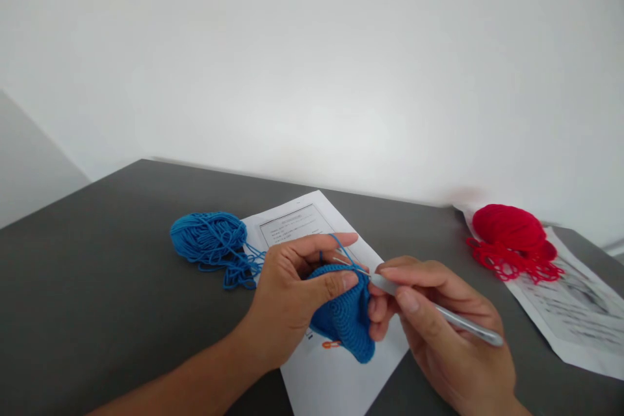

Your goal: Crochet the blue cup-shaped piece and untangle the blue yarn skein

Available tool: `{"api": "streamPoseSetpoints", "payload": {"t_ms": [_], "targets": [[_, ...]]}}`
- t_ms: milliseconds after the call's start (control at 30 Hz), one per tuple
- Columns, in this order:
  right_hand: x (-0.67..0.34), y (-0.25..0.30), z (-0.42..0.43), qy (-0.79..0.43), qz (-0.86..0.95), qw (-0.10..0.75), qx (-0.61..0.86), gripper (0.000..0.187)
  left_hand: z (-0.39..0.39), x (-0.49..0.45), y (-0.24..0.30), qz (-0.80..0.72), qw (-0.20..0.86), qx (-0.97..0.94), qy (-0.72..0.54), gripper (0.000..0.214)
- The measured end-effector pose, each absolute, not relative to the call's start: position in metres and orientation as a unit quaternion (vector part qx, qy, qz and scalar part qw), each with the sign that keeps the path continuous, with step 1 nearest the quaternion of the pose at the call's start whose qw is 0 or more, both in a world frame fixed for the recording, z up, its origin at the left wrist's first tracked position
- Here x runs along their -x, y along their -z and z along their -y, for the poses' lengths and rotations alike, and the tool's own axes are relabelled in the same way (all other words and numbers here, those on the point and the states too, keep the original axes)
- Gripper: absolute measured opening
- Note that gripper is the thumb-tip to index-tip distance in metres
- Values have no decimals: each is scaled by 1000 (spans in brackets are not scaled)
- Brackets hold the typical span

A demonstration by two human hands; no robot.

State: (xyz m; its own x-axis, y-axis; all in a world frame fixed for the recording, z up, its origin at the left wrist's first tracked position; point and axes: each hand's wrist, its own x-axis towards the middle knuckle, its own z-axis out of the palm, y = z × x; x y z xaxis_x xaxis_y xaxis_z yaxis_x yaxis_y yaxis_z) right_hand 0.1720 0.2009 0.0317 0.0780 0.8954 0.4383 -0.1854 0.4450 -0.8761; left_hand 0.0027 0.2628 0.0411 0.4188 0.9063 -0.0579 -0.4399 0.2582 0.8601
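Between thumb and fingers, my left hand (pixel 297 292) pinches a blue crocheted piece (pixel 346 318) by its upper edge. A strand of blue yarn (pixel 344 248) runs over its raised index finger down to the work. My right hand (pixel 443 325) is closed round a crochet hook (pixel 468 325) with a grey handle, held like a pen. The thin metal tip of the hook points left and lies at the top edge of the piece, with yarn at it. An orange stitch marker (pixel 331 344) hangs at the lower left of the piece.
A loose ball of blue yarn (pixel 208 238) with tangled strands lies left of my hands. Under the work is a printed sheet (pixel 336 383). At the right, a red yarn ball (pixel 509 227) rests on another paper (pixel 575 325). The dark table (pixel 121 286) meets a white wall.
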Motion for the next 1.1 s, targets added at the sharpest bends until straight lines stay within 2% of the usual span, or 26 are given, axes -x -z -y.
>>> {"api": "streamPoseSetpoints", "payload": {"t_ms": [100,233,300,367,467,567,767,967,1100], "targets": [[-173,-32,-204,-515,477,650,290,12,-263,-1,-41,-241,770,-394,-440,30],[-173,-30,-205,-496,488,654,297,13,-262,-2,-41,-235,767,-389,-453,30],[-173,-29,-203,-402,555,649,330,19,-262,-3,-41,-264,758,-377,-463,30],[-175,-30,-201,-232,663,608,370,27,-262,-5,-42,-301,751,-359,-465,33],[-178,-32,-195,53,786,471,398,32,-263,-8,-46,-335,755,-324,-461,41],[-179,-30,-191,186,823,376,383,29,-263,-9,-50,-335,774,-295,-448,43],[-179,-33,-192,208,830,363,369,28,-264,-6,-52,-310,804,-275,-426,39],[-186,-39,-198,80,809,443,378,20,-268,-3,-51,-283,823,-289,-399,40],[-189,-35,-191,169,827,382,377,24,-268,-4,-52,-288,830,-284,-384,38]]}}
